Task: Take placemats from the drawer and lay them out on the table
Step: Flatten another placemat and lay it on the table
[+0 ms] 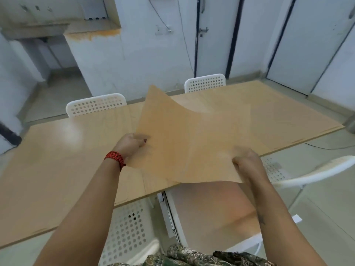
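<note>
head view: both hands are holding a tan placemat [184, 143] up over the near edge of the wooden table [57, 150]. the left hand [132, 144], red bracelet [115, 159] on its wrist, pinches the mat's left edge. the right hand [247, 164] is curled round the near right corner. the mat is off the tabletop and bendy, with the far corner curling upward. right below it a white drawer [211, 208] sits pulled out from under the table. white perforated chairs [96, 104] stand along the far side, and one more chair [315, 169] is just right of the drawer.
</note>
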